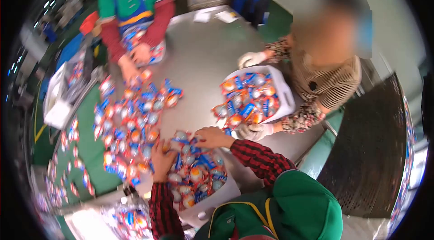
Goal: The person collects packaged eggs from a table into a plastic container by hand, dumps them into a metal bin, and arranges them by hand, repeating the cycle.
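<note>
We have our white tub already heaped with small blue-and-orange wrapped packets, yet a wide spread of loose packets is left on the grey worktop. Our left hand lies spread on packets at the tub's edge; our right hand curls loosely over the heap, pinching nothing clearly. The wrappers look glossy, with round orange centres.
</note>
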